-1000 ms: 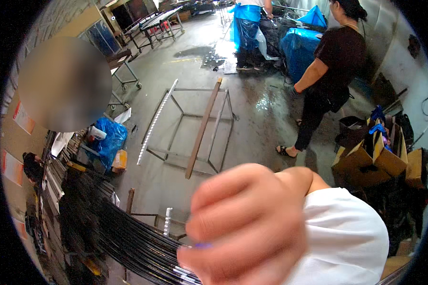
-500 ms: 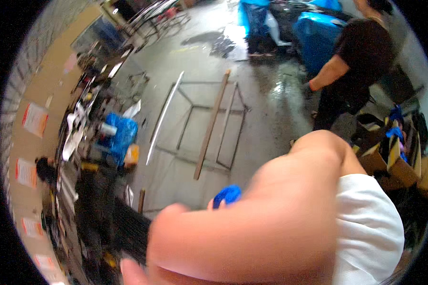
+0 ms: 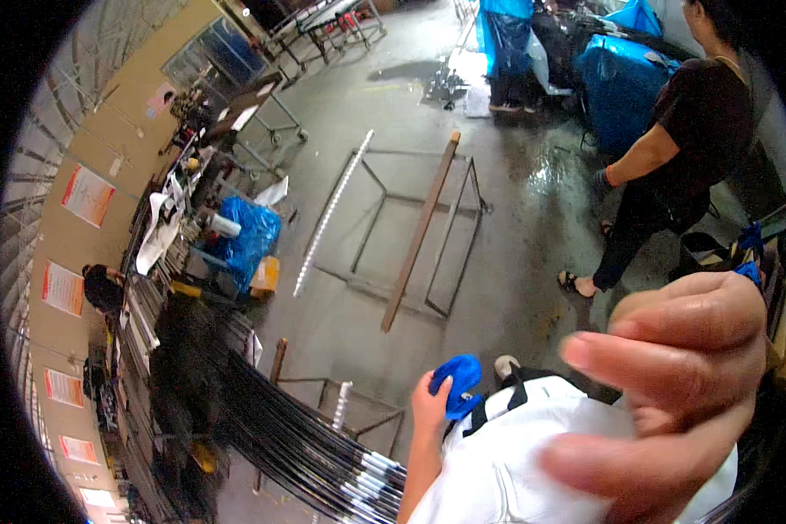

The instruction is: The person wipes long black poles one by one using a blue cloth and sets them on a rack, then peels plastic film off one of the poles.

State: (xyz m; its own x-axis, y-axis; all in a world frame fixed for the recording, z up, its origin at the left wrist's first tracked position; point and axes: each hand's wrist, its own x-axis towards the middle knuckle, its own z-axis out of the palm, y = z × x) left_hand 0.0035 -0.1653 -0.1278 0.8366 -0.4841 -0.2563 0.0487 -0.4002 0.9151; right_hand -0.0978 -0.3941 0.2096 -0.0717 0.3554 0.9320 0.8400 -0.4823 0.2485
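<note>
My left hand (image 3: 426,406) is low in the middle of the view, its fingers closed on a crumpled blue cloth (image 3: 457,384) beside my white shirt (image 3: 533,445). Whether the cloth is a glove or a rag cannot be made out. Large and close, my right hand (image 3: 672,375) is raised at the lower right. Its fingers are loosely bent, the thumb stands apart, and nothing shows between them. The thumb side is blurred.
Ahead on the floor, a metal frame (image 3: 354,281) carries a brown bar (image 3: 421,231) and a whitish strip (image 3: 334,214). Long dark rods (image 3: 297,437) lie at lower left. A blue-covered stand (image 3: 251,236) is left; a person (image 3: 699,131) stands at right.
A bare arm that covered the lower middle has swung away, and my right hand now shows at the lower right. The left hand with the blue cloth has come into clearer view.
</note>
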